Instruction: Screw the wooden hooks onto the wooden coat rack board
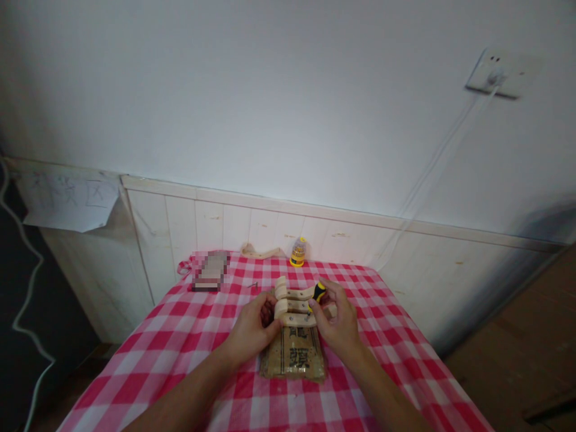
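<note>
Three curved wooden strips (297, 318) lie in parallel rows at the middle of the worktop (252, 414), above the far part of a brown taped package (294, 354). Their long axes run roughly from 9 to 3 o'clock, with the curled ends at 9 o'clock, and small dark screw heads or holes can be seen along them.

The left hand (254, 327) is at these curled ends; its fingers are bent around them and seem to hold them, with the thumb at the nearest strip. The right hand (339, 315) is on the 3 o'clock side, and its fingers are closed on a yellow-and-black screwdriver (319, 291).

The important relation is between this tool and the nearest strip: the handle leans toward 1 o'clock and the lower end goes toward 7 o'clock, near the screw at the right part of the strip. This screw is closer to the right hand than to the left. Whether the tip touches it, I cannot tell.

At 12 o'clock, near the wall, stands a yellow-based jar (297, 253), and one more curved wooden piece (261, 253) lies just left of it. A blurred-out flat object (211, 271) is at 10 o'clock
</note>
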### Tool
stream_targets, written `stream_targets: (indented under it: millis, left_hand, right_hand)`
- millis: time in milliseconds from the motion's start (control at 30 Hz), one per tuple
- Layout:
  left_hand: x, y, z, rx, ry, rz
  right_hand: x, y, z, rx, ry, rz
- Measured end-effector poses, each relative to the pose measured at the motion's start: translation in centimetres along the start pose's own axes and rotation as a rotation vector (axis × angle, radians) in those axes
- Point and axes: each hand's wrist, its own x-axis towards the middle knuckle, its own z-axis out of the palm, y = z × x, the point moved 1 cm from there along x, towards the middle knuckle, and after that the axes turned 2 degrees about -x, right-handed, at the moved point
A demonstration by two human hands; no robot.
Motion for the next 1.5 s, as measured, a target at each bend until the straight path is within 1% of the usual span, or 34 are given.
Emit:
stream_targets:
  millis: [167,433,700,967,1200,1400,1500]
  left_hand:
    - [0.0,0.0,0.1,-0.022,-0.001,-0.001]
    - [-0.1,0.3,0.0,0.036,0.02,0.009]
    - [-0.1,0.3,0.0,0.027,0.013,-0.005]
    - [0.0,0.1,0.0,0.011,-0.002,-0.002]
    - [0.0,0.3,0.0,0.043,-0.01,0.004]
    - [0.0,0.5,0.0,0.036,-0.003,-0.006]
    - [0.1,0.4,0.0,0.026,-0.012,-0.009]
  right_hand:
    - [0.0,0.1,0.1,-0.006,0.006,0.011]
    - [0.1,-0.2,0.0,-0.011,0.02,-0.004]
    - [0.1,-0.3,0.1,-0.032,0.024,-0.049]
    - [0.1,-0.1,0.2,-0.038,0.022,-0.02]
    - [0.1,0.0,0.3,-0.035,0.048,-0.039]
    - [-0.2,-0.7,0.5,-0.052,0.089,-0.098]
    - [-0.6,-1.1,1.1,-0.016,0.091,-0.062]
